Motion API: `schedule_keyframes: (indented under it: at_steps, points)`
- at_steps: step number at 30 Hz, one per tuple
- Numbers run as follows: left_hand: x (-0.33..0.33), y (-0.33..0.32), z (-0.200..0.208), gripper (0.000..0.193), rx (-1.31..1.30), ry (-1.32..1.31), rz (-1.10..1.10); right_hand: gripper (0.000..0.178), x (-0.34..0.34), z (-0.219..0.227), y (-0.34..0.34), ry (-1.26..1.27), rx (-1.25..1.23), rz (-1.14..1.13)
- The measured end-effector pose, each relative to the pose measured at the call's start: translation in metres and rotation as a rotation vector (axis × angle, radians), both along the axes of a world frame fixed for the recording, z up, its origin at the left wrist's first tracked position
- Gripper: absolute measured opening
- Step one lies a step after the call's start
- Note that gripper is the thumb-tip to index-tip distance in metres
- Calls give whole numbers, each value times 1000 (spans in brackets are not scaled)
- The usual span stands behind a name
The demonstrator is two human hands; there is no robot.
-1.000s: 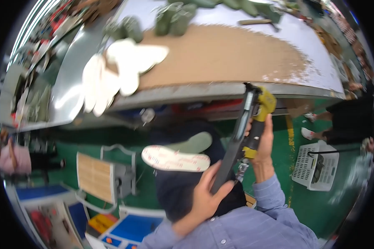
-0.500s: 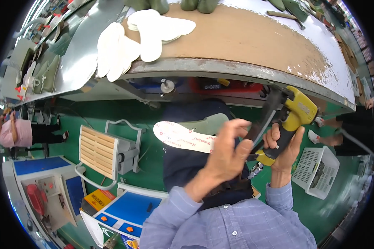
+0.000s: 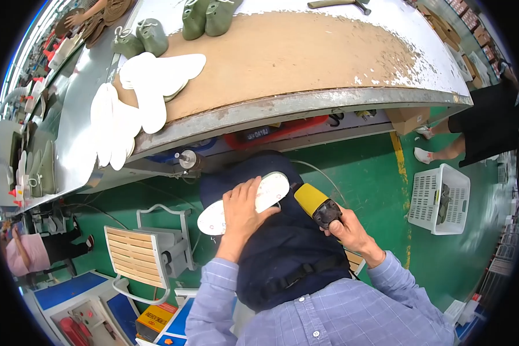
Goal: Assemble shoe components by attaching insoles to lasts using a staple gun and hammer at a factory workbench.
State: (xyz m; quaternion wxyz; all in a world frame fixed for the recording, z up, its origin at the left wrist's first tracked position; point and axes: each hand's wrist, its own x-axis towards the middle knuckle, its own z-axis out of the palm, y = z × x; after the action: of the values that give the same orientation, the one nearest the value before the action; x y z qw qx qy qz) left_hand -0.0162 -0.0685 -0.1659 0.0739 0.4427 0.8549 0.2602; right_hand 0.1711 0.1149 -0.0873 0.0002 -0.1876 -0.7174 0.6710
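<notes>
A white insole (image 3: 274, 189) with small red marks lies over a dark apron on my lap, seemingly on the underside of a green shoe last or upper, now largely hidden. My left hand (image 3: 243, 212) is laid across its middle with the fingers wrapped over the far edge and the thumb toward the right. Just right of it, my right hand (image 3: 347, 232) grips a yellow and black pneumatic staple gun (image 3: 313, 203). The gun's nose points at the insole's right end, with a small gap apparent between them.
Ahead stands a workbench (image 3: 259, 52) bearing stacked white insoles (image 3: 155, 78), green shoes (image 3: 207, 17) and a hammer (image 3: 343, 3). A slatted chair (image 3: 134, 254) is at the left, and a white basket (image 3: 438, 199) at the right. Other people stand on both sides.
The staple gun has come down and left from beside the bench to the insole. My left hand has left the gun's side and taken hold of the insole, which is now turned and tilted.
</notes>
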Motion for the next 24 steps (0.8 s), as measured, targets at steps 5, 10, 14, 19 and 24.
schedule_keyframes:
  at_steps: [5,10,14,19,24]
  points:
    - [4,11,-2,79,-14,152,27,90,10,-17,0,-96,8,-18]
    - [5,8,-2,77,-1,120,64,84,8,-11,-1,-73,61,-14]
    - [5,6,4,76,1,117,53,82,9,-16,-2,-44,53,8]
    - [3,7,2,76,-17,113,51,87,9,-24,-4,-60,69,49]
    - [5,14,2,76,-33,115,73,88,10,-25,-4,-72,69,63]
